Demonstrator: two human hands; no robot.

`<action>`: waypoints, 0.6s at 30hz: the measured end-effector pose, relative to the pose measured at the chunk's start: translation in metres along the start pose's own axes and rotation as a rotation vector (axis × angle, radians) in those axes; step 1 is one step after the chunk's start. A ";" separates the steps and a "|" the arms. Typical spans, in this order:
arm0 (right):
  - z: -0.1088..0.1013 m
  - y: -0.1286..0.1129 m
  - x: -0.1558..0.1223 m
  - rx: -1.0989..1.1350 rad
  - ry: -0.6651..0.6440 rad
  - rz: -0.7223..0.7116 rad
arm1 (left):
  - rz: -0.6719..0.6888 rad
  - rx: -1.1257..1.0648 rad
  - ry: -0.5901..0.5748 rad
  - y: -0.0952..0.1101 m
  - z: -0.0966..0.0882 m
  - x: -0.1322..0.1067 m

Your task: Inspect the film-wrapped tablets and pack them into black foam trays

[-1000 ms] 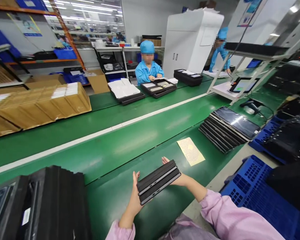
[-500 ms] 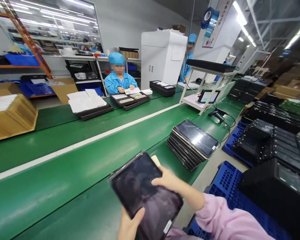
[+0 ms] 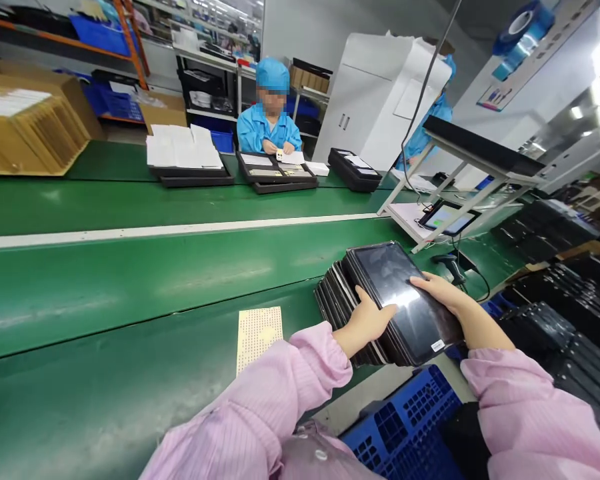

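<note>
A black tablet (image 3: 405,297) with a glossy screen lies on top of a slanted stack of black tablets (image 3: 335,300) on the green belt (image 3: 130,280). My left hand (image 3: 367,320) grips the tablet's near left edge, thumb on the screen. My right hand (image 3: 437,290) rests on its right side with fingers curled over the edge. Both arms wear pink sleeves. A small white label sits at the tablet's near corner.
A yellow dotted sheet (image 3: 259,333) lies on the belt left of my arms. Blue crates (image 3: 405,413) and black trays (image 3: 570,313) stand at the right. A white stand (image 3: 460,180) holds a small screen. A person in blue (image 3: 270,120) works across the belt.
I turned right; the tablet I held up screen-side toward me now lies on the stack of tablets with both hands on it. A second ago it was held edgewise.
</note>
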State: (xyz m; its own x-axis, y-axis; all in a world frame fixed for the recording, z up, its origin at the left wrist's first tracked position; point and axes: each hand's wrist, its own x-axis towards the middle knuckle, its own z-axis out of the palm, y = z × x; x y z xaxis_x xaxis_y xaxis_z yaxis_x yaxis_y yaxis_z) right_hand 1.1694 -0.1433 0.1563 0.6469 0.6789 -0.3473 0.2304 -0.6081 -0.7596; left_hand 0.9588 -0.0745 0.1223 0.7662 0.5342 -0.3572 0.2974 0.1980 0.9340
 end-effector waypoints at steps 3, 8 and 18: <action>0.005 0.002 0.011 -0.011 -0.047 0.006 | -0.047 0.108 -0.014 0.001 -0.002 0.004; 0.003 0.001 0.017 -0.046 -0.088 0.029 | -0.069 0.203 -0.036 0.008 -0.009 0.002; -0.002 -0.009 0.010 -0.467 0.022 0.062 | 0.009 0.391 -0.111 0.002 -0.030 -0.010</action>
State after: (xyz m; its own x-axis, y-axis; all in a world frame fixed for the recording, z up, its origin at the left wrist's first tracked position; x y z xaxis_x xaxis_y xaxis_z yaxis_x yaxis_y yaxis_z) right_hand 1.1753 -0.1321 0.1605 0.6837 0.6296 -0.3690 0.4898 -0.7707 -0.4075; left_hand 0.9349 -0.0550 0.1277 0.8202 0.4383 -0.3677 0.4684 -0.1455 0.8715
